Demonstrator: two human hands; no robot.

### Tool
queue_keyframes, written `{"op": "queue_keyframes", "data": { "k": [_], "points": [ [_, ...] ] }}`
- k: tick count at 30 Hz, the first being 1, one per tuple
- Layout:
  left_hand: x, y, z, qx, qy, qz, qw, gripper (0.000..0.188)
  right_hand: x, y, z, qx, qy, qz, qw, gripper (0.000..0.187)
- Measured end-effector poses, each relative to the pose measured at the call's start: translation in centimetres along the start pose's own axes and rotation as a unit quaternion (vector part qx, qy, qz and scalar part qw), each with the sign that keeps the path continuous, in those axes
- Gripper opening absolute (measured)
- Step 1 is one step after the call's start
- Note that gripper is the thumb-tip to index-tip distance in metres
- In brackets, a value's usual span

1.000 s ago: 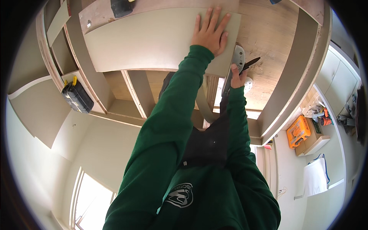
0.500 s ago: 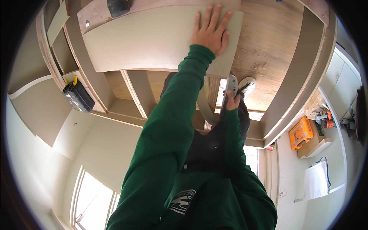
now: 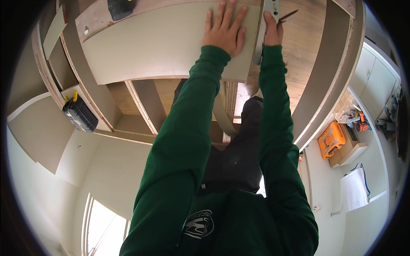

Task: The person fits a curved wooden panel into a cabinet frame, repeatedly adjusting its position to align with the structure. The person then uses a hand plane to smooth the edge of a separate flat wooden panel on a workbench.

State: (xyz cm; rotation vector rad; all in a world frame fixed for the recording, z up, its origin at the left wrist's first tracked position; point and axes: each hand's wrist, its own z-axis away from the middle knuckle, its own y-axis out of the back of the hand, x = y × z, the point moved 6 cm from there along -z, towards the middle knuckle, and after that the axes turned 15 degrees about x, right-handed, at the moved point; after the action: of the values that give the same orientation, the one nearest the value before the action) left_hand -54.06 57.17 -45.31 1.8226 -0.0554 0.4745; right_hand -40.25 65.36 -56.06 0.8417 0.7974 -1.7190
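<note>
My left hand (image 3: pixel 224 32) lies flat with fingers spread on a pale panel (image 3: pixel 141 49) with a curved edge, close to the panel's right end. Beside that end, my right hand (image 3: pixel 273 33) is closed on a grey metal bar (image 3: pixel 259 49) with round holes, which looks like a short spirit level. The bar stands along the panel's right edge; whether it touches cannot be made out. A thin dark stick (image 3: pixel 288 16), perhaps a pencil, sticks out to the right from the same hand.
Wooden frame uprights (image 3: pixel 141 102) and a cross rail (image 3: pixel 128 135) run below the panel. A black toolbox (image 3: pixel 80 113) with yellow latches rests on the frame at left. A black box (image 3: pixel 120 8) sits beyond the panel. An orange case (image 3: pixel 331 140) is at right.
My right hand has carried the metal bar and dark stick up and away from my legs to the panel's right end. The left hand stays flat on the panel.
</note>
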Motion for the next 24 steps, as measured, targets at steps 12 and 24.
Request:
{"op": "queue_keyframes", "data": {
  "k": [12, 24],
  "points": [
    [-0.1, 0.2, -0.2, -0.015, 0.009, 0.014, 1.0, 0.065, -1.2, -3.8, -4.2, -0.015, -0.021, 0.128, 0.991, 0.047],
    [-0.5, 0.2, 0.2, 0.048, 0.02, 0.03, 0.998, 0.059, -2.0, -3.8, -5.5, -0.057, 0.028, 0.073, 0.995, 0.056]
  ]
}}
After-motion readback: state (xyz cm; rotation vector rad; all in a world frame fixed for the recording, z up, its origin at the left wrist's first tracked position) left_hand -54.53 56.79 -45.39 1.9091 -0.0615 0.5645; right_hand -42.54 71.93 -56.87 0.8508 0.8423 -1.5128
